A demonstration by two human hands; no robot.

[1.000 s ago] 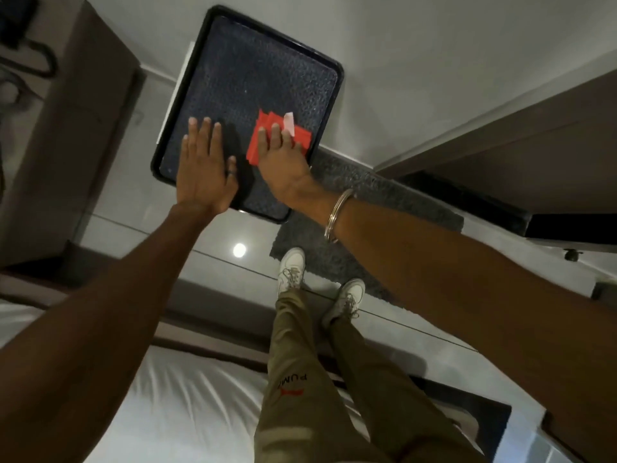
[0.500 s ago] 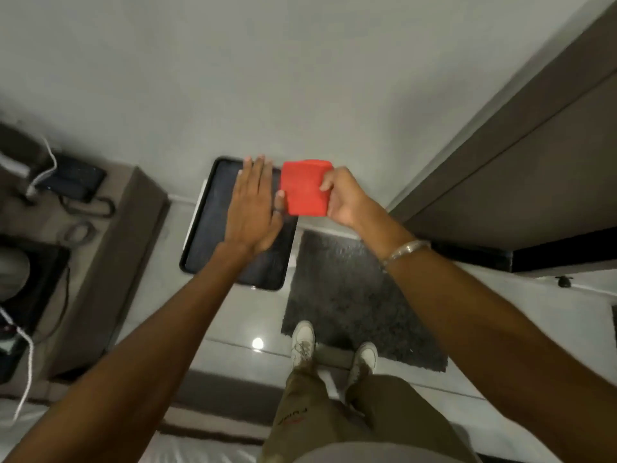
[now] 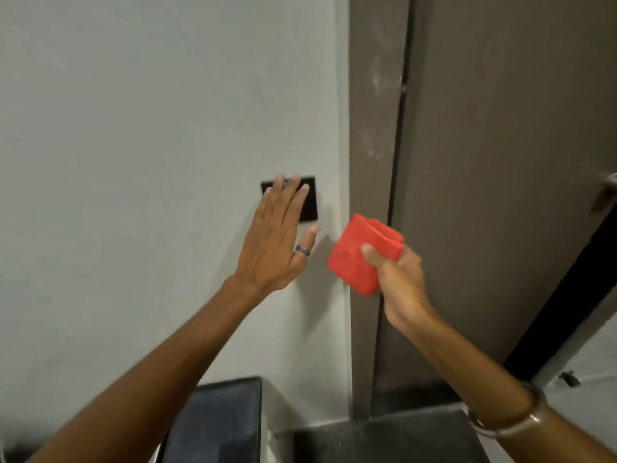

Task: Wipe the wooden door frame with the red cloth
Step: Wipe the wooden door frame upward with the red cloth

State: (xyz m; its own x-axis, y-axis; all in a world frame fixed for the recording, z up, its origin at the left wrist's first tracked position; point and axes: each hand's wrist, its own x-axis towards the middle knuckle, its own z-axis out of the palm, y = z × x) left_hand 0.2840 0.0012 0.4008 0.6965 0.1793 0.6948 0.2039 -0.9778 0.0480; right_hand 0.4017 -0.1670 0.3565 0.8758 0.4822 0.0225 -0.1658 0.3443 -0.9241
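Note:
The brown wooden door frame (image 3: 374,128) runs upright right of centre, with pale dusty smears on its upper part. My right hand (image 3: 399,282) is shut on a folded red cloth (image 3: 359,252), held just in front of the frame's left edge at mid height. Whether the cloth touches the wood, I cannot tell. My left hand (image 3: 277,238) is open and flat against the white wall, its fingertips over a black switch plate (image 3: 309,198). It wears a ring.
The brown door (image 3: 500,162) stands ajar to the right, its metal handle (image 3: 606,192) at the right edge. A black tray (image 3: 220,419) and a dark mat (image 3: 384,439) lie on the floor below. The white wall (image 3: 133,145) fills the left.
My right hand picked the red cloth off the black tray on the floor and carried it up to the door frame. My left hand left the tray and now rests on the wall. My view tilted upward.

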